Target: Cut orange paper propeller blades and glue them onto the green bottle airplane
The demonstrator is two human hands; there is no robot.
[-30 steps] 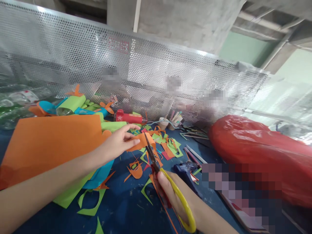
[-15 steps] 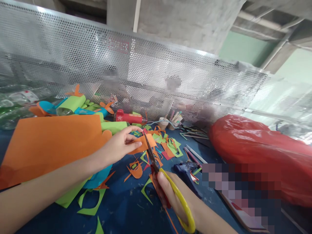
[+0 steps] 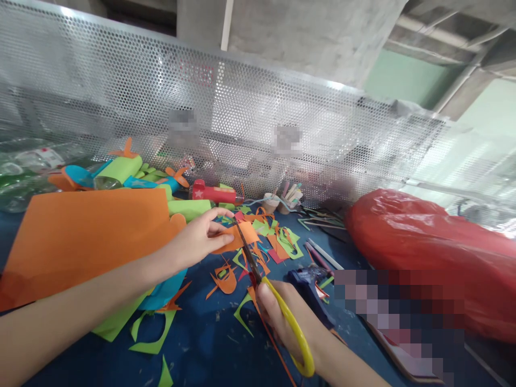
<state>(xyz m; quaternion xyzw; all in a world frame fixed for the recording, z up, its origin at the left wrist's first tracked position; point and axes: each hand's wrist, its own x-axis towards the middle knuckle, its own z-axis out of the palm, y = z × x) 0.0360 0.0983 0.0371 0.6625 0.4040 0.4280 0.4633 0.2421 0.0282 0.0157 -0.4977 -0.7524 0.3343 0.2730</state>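
Note:
My left hand (image 3: 205,236) pinches a small piece of orange paper (image 3: 231,239) between thumb and fingers, above the blue table (image 3: 201,338). In my right hand (image 3: 284,317) is a pair of scissors (image 3: 296,333) with yellow and red handles. Their dark blades lie across the orange piece, just right of my left fingertips, and look nearly closed. Beyond and below the blades spread green, orange and pink paper scraps (image 3: 278,234). A large orange sheet (image 3: 92,242) lies left of my left hand, partly behind my forearm.
Paper-wrapped bottles, one of them red (image 3: 213,193), line the back left near clear plastic bottles (image 3: 36,161). Cups of sticks (image 3: 270,203) stand at the back before a perforated metal screen (image 3: 250,107). On the right are a dark blue tool (image 3: 310,290) and a red plastic bag (image 3: 427,252).
The scissor handles have come closer together, with the red loop now mostly hidden by my right hand. My left hand has hardly moved and keeps its pinch on the orange paper.

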